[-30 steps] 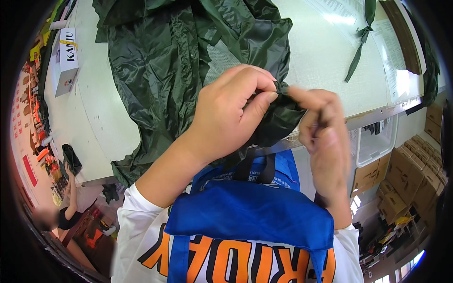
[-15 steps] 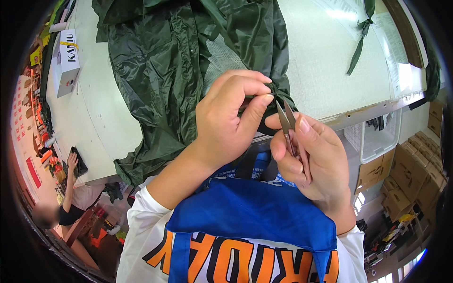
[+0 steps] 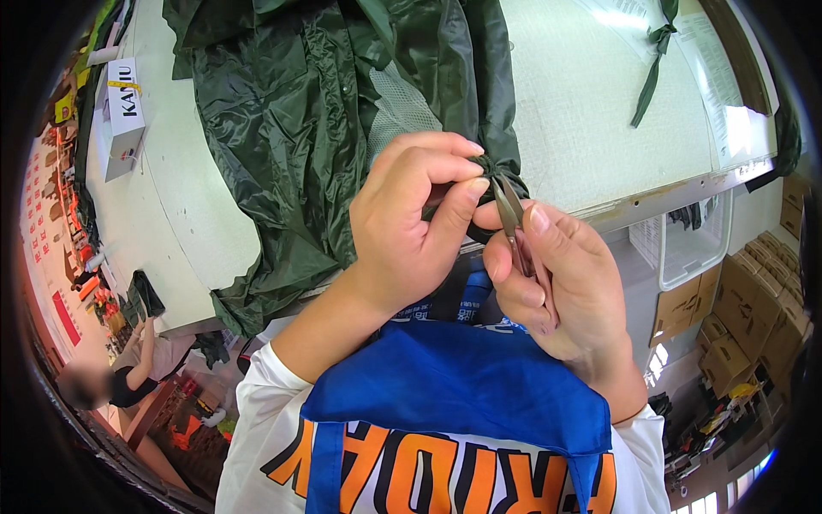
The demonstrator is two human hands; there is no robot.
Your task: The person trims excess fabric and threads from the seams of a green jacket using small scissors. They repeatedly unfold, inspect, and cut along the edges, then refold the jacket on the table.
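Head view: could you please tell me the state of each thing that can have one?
Left hand: pinching the garment
Right hand: holding the snips
Snips: blades slightly apart, tips at the gathered cloth
Garment: crumpled, gathered at the left fingertips
Green strip: knotted, lying on the table
Apron: worn
Cartons: stacked

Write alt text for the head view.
A person's left hand pinches a gathered part of a dark green garment; the right hand holds scissors, blade tips at the fabric. The garment lies on a pale table, a white box at left.
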